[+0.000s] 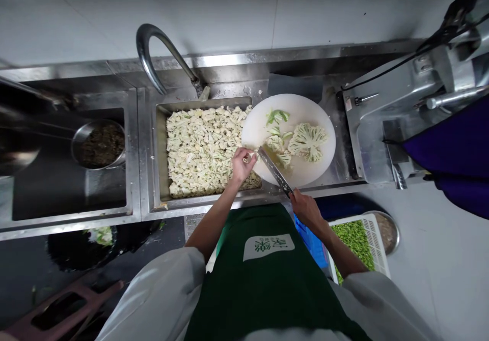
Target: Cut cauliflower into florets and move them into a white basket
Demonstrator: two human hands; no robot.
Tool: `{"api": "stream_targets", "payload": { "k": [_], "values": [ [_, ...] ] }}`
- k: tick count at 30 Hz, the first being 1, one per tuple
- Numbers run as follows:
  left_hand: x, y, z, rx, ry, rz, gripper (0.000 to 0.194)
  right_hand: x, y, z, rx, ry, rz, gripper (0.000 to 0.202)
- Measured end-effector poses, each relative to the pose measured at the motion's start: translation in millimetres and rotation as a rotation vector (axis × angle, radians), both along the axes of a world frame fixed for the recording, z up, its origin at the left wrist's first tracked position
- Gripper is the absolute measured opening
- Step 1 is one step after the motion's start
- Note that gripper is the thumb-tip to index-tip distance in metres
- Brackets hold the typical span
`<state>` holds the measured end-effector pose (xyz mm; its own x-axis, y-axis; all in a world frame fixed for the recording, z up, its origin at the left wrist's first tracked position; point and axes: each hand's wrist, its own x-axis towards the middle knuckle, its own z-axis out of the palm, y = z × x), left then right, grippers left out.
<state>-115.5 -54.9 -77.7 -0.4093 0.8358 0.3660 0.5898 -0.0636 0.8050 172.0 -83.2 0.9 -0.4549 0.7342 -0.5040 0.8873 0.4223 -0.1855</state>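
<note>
My right hand is wrapped round the handle of a kitchen knife, its blade slanting across the near left part of a round white cutting board. My left hand is at the board's left edge, fingers pinched on a small pale piece of cauliflower, close to the blade tip. A large cut cauliflower head lies on the board, with smaller chunks and green leaves beside it. Left of the board, the sink basin is filled with chopped cauliflower florets.
A curved faucet rises behind the basin. A second sink at left holds a metal bowl of dark stuff. At right stands a metal machine. A white basket of chopped greens sits low at right; a pink stool at lower left.
</note>
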Motion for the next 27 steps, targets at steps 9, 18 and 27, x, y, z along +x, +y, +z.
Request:
{"api": "stream_targets", "payload": {
  "k": [9,18,27],
  "values": [
    [4,-1,4.3,0.018,-0.085,-0.018,0.018,-6,-7,10.6,-0.123,0.096,-0.101,0.028],
    [-5,-2,2.5,-0.027,-0.024,-0.027,0.02,-21,-4,-6.5,-0.188,0.121,-0.146,0.027],
    [65,37,25.4,-0.007,0.085,-0.299,0.017,82,-33,-3.0,0.069,0.17,-0.41,0.027]
  ]
}}
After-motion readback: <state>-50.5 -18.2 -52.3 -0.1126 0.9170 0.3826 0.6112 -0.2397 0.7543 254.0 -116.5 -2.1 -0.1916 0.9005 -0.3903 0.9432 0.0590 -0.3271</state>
